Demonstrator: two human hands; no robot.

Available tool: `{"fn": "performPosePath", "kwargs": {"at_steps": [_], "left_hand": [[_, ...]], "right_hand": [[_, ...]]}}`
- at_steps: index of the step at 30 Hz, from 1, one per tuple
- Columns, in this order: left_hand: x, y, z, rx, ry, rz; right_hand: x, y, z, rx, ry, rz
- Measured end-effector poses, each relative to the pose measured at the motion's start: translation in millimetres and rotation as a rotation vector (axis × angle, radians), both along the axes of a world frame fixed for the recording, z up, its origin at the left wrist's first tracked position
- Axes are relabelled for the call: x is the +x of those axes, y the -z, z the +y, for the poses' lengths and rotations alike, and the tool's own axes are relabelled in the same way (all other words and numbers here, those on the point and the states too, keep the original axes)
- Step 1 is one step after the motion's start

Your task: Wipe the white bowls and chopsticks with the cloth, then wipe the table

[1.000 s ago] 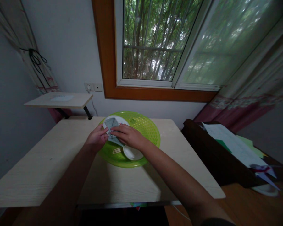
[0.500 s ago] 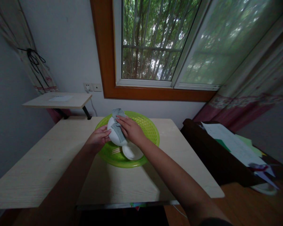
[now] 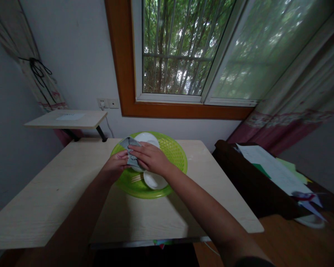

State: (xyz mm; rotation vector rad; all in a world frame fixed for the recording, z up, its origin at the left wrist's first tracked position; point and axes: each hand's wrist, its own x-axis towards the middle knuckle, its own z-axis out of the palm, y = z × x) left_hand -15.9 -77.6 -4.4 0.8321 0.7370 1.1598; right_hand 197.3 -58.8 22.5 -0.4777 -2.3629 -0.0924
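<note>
Over a green plastic basket (image 3: 175, 157), my left hand (image 3: 115, 165) is closed on the edge of a white dish (image 3: 136, 169); little of that dish shows. My right hand (image 3: 151, 157) presses a grey cloth (image 3: 128, 141) against it, fingers closed over the cloth. Behind my hands a white plate (image 3: 147, 138) lies in the basket. A smaller white dish (image 3: 155, 180) sits in the near part, beside light prongs (image 3: 137, 178) like those of a fork.
The basket stands on a pale wooden table (image 3: 72, 178) with a small raised shelf (image 3: 69, 118) at the far left. A window (image 3: 178, 55) is beyond. To the right, papers (image 3: 264, 167) lie on a dark piece of furniture (image 3: 239, 178).
The cloth has moved down and left across the held dish, now covering most of it. The held dish has turned, and the plate behind it has come into view.
</note>
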Motion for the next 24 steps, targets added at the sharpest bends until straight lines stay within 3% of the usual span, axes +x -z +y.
{"fn": "performPosePath", "kwargs": {"at_steps": [7,14,20,24], "left_hand": [[3.1,-6.5,-5.3,0.044,0.057,0.088],[0.8,-5.3,-2.0,0.018,-0.004,0.050],[-3.0,-3.1,2.4,-0.023,-0.142,-0.040],[-4.2,-4.4,4.1,-0.019,-0.252,-0.132]], "right_hand": [[4.7,1.0,9.5,-0.085,0.191,0.208],[15.1,11.4,30.6,-0.252,0.362,0.426],[26.8,28.1,50.8,-0.394,0.525,0.402],[29.1,27.6,50.2,-0.481,0.625,0.259]]}}
